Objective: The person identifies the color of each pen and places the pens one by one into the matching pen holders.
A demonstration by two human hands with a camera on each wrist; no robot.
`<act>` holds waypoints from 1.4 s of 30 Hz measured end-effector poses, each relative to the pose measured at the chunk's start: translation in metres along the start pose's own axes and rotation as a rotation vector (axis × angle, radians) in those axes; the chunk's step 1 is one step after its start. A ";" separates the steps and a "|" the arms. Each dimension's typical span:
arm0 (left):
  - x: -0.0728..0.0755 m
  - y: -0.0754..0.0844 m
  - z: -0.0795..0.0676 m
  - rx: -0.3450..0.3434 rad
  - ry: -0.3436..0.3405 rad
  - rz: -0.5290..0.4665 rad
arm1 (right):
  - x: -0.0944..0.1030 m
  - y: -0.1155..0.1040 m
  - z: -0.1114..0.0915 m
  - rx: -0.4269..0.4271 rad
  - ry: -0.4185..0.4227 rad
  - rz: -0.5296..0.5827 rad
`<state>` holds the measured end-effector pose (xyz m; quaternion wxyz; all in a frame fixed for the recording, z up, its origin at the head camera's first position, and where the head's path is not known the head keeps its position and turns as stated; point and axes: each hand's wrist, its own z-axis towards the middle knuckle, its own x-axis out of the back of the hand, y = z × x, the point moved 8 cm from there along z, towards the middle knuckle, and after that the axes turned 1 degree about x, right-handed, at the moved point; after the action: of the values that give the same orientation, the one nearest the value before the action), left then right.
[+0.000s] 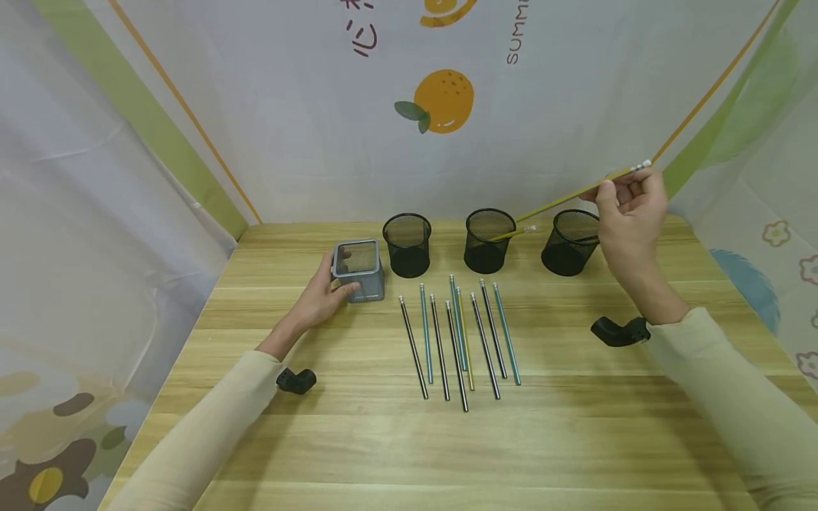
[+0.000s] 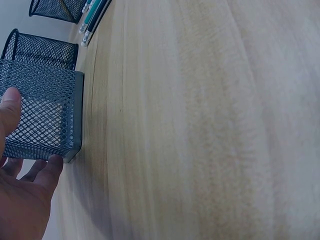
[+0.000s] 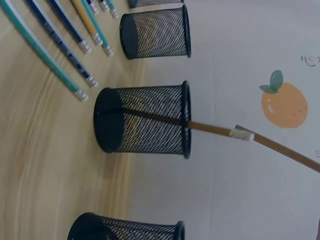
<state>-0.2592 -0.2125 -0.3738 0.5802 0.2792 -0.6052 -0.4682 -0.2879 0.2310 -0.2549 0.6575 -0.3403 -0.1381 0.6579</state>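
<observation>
My left hand (image 1: 322, 291) grips a grey square mesh pencil cup (image 1: 367, 285) at the left of the table, thumb across its front and fingers round its side. My right hand (image 1: 633, 220), raised over the right side, pinches a yellow pencil (image 1: 562, 201) near its white eraser end. That pencil slants down leftward, its far end close to the rim of the middle black round mesh cup (image 1: 486, 255). Inside the middle cup another yellow pencil (image 3: 210, 128) leans, eraser end sticking out. Several dark, teal and yellow pencils (image 1: 441, 348) lie in front of the cups.
Another black round mesh cup (image 1: 409, 259) stands beside the grey one, and a third black cup (image 1: 564, 259) below my right hand. A white curtain with a printed orange (image 1: 445, 101) hangs behind the wooden table (image 1: 383, 454).
</observation>
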 end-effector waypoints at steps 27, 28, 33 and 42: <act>0.000 0.000 -0.001 0.008 0.008 -0.013 | 0.000 0.037 -0.020 -0.125 -0.148 -0.023; 0.000 0.000 -0.001 0.010 0.008 -0.019 | 0.000 0.038 -0.021 -0.132 -0.152 -0.029; -0.001 0.000 -0.001 0.018 0.005 -0.028 | -0.004 0.038 -0.025 -0.137 -0.186 -0.127; 0.000 -0.025 0.007 0.005 0.014 -0.006 | -0.010 0.045 -0.030 -0.157 -0.248 -0.207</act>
<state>-0.2705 -0.2207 -0.3951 0.5822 0.2857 -0.6016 -0.4664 -0.3047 0.2085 -0.3027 0.6709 -0.2909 -0.3034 0.6108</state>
